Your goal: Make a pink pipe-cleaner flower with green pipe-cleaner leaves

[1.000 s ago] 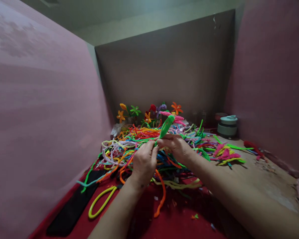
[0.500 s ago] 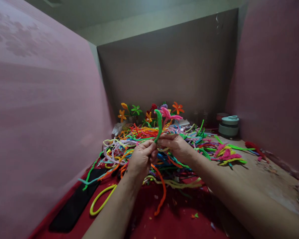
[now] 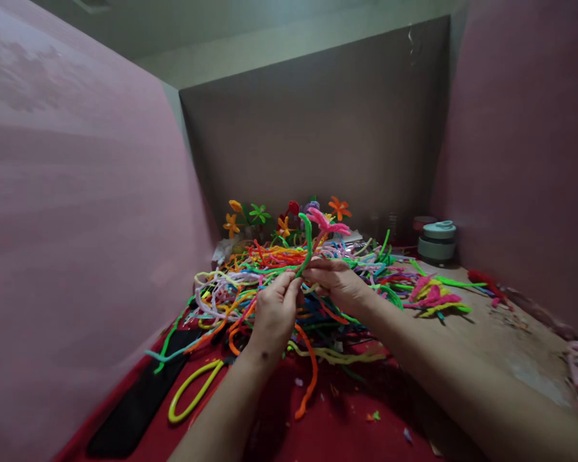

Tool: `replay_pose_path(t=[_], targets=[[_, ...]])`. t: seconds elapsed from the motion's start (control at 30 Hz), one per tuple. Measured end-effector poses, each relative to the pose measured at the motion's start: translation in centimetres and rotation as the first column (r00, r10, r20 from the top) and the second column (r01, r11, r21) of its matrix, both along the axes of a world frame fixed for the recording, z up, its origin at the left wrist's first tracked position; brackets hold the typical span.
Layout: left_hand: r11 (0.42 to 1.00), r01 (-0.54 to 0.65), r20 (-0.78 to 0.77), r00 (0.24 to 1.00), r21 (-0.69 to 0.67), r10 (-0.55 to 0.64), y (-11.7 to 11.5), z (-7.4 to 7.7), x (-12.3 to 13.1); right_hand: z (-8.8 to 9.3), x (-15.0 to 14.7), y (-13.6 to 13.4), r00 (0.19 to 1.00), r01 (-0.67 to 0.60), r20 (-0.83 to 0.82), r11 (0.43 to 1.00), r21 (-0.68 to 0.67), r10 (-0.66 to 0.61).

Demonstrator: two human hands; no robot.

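Note:
A green pipe cleaner point(image 3: 308, 239), bent over at its top, stands up from between my fingertips. Close behind it is a pink pipe-cleaner flower point(image 3: 328, 224), whose stem runs down behind my right fingers. My left hand point(image 3: 278, 314) is closed, its thumb and forefinger pinching the base of the green piece. My right hand point(image 3: 336, 281) is closed too, its fingertips meeting the left ones at that base and by the flower's stem. The lower end of the stem is hidden. Right beyond both hands spreads a heap of loose pipe cleaners point(image 3: 270, 260) in many colours.
Finished pipe-cleaner flowers point(image 3: 259, 213) stand at the back. A lidded teal container point(image 3: 437, 245) is at the right, with pink and yellow pieces point(image 3: 438, 298) nearer. A black flat object point(image 3: 135, 410) and a yellow loop point(image 3: 192, 393) lie at the left on red cloth point(image 3: 270, 430).
My left hand has turned slightly, with its fingers now more tucked behind the thumb. The green piece looks narrower and a little turned. The whole view has shifted slightly.

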State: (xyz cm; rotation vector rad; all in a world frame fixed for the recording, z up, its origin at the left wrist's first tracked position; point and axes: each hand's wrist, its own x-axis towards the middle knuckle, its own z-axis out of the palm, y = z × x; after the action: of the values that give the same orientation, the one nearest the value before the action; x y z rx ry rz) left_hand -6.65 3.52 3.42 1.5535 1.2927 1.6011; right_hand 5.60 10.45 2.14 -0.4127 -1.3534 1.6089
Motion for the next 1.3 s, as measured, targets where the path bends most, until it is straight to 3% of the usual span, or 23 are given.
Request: replay_pose_path(t=[0.07, 0.13, 0.23, 0.3, 0.4, 0.47, 0.53, 0.6, 0.67, 0.7, 0.73, 0.8, 0.87, 0.9, 0.97, 1.03, 1.1, 1.17, 1.3], targets=[[0.977, -0.154, -0.086, 0.982, 0.147, 0.168, 0.0, -0.3, 0.0, 0.3, -0.3, -0.3, 0.999, 0.051, 0.012, 0.998, 0.027, -0.051], [0.954, -0.204, -0.112, 0.966, 0.22, 0.233, 0.0, -0.6, -0.2, 0.6, -0.5, -0.8, 0.994, 0.104, 0.015, 0.994, 0.036, -0.104], [0.951, -0.199, -0.146, 0.96, 0.238, 0.238, 0.1, -0.8, -0.4, 0.9, -0.9, -1.4, 0.99, 0.143, 0.005, 0.989, 0.048, -0.143], [0.97, -0.156, -0.117, 0.977, 0.185, 0.18, 0.2, -0.6, -0.5, 1.0, -1.0, -1.6, 0.993, 0.121, -0.005, 0.991, 0.048, -0.121], [1.0, 0.009, 0.033, 0.999, 0.025, -0.01, 0.2, -0.2, -0.3, 1.0, -1.1, -1.7, 0.996, 0.091, -0.007, 0.996, 0.024, -0.091], [0.983, 0.181, 0.183, 0.968, -0.04, -0.171, 0.2, 0.0, -0.3, 0.9, -1.1, -1.6, 1.0, 0.026, -0.006, 1.0, 0.005, -0.026], [0.925, 0.377, 0.357, 0.872, -0.051, -0.336, 0.2, 0.0, -0.5, 0.8, -1.0, -1.6, 0.998, -0.063, -0.025, 0.998, -0.015, 0.063], [0.834, 0.551, 0.506, 0.728, -0.03, -0.463, 0.1, 0.0, -0.8, 1.0, -0.9, -1.7, 0.991, -0.13, -0.046, 0.991, -0.03, 0.128], [0.756, 0.654, 0.573, 0.626, -0.017, -0.529, 0.0, 0.0, -1.1, 1.3, -0.7, -1.9, 0.988, -0.151, -0.041, 0.988, -0.022, 0.15], [0.742, 0.67, 0.573, 0.617, -0.022, -0.54, 0.0, 0.1, -1.2, 1.5, -0.6, -2.1, 0.99, -0.142, -0.021, 0.99, -0.014, 0.141], [0.753, 0.657, 0.547, 0.644, -0.035, -0.536, -0.1, 0.2, -1.2, 1.8, -0.6, -2.2, 0.993, -0.115, 0.001, 0.993, -0.003, 0.115], [0.843, 0.533, 0.401, 0.79, -0.073, -0.465, -0.1, 0.3, -1.1, 2.3, -0.4, -2.5, 0.999, -0.017, 0.039, 1.0, 0.019, 0.016], [0.957, 0.287, 0.165, 0.947, -0.045, -0.276, -0.1, 0.3, -0.8, 2.8, -0.4, -2.9, 0.994, 0.085, 0.059, 0.996, 0.033, -0.087], [0.988, 0.157, 0.051, 0.986, 0.007, -0.157, -0.1, 0.2, -0.6, 3.0, -0.5, -3.0, 0.991, 0.119, 0.06, 0.992, 0.041, -0.121], [0.993, -0.024, -0.071, 0.997, 0.112, 0.032, -0.2, 0.0, -0.3, 3.3, -0.7, -3.2, 0.986, 0.151, 0.055, 0.985, 0.079, -0.156], [0.988, -0.063, -0.053, 0.996, 0.14, 0.071, -0.3, -0.1, -0.1, 3.6, -0.9, -3.5, 0.989, 0.136, 0.037, 0.98, 0.145, -0.143], [0.995, 0.036, 0.041, 0.998, 0.09, -0.04, -0.4, 0.1, -0.1, 3.8, -0.8, -3.6, 0.998, 0.058, 0.025, 0.977, 0.207, -0.065], [0.975, 0.219, 0.159, 0.962, 0.033, -0.221, -0.5, 0.5, -0.2, 3.9, -0.6, -3.7, 0.999, -0.041, 0.038, 0.968, 0.247, 0.033], [0.849, 0.527, 0.424, 0.76, 0.04, -0.492, -0.6, 0.7, -0.4, 3.8, 0.2, -3.5, 0.995, -0.086, 0.072, 0.957, 0.278, 0.068]])
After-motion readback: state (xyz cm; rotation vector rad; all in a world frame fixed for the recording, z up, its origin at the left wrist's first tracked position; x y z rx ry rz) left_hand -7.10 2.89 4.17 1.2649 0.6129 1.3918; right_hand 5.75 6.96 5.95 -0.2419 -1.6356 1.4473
